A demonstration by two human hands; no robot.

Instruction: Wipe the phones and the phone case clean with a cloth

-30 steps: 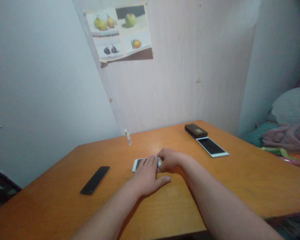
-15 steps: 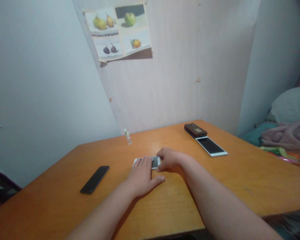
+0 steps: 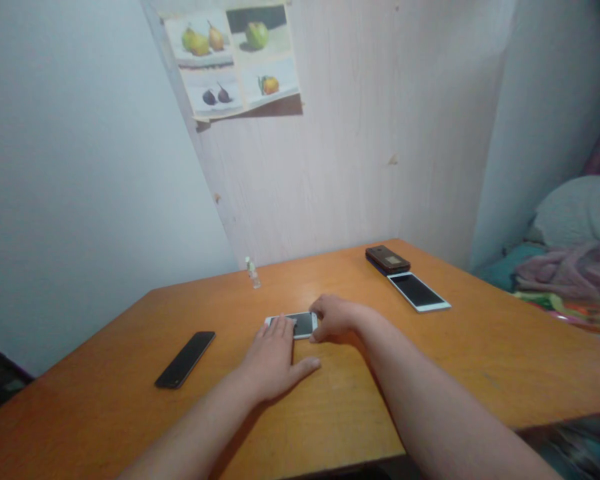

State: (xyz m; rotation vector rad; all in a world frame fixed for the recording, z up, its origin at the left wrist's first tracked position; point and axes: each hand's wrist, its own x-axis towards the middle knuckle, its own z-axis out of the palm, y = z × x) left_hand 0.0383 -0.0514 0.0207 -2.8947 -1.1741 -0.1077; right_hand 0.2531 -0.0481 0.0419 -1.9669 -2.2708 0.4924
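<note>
A white smartphone (image 3: pixel 306 325) with a dark screen lies flat on the wooden table, its long side running left to right. My left hand (image 3: pixel 273 360) rests on the phone's left part, fingers stretched out and thumb spread away over the table. Those fingers cover part of the screen and the left end. At the phone's other end, my right hand (image 3: pixel 329 319) grips the short edge between thumb and fingers. Something small and pale shows by the left fingertips; I cannot make out whether it is a reflection.
To the left lies a black smartphone (image 3: pixel 185 360). A small clear bottle (image 3: pixel 253 275) stands near the wall. At the back right are a brown phone case (image 3: pixel 387 259) and a white tablet-like device (image 3: pixel 419 292). The wooden table (image 3: pixel 350 427) ends at a near edge below my arms.
My left hand has slid left along the phone, uncovering more of its screen. The right hand keeps its hold on the right end. The whole view has shifted slightly.
</note>
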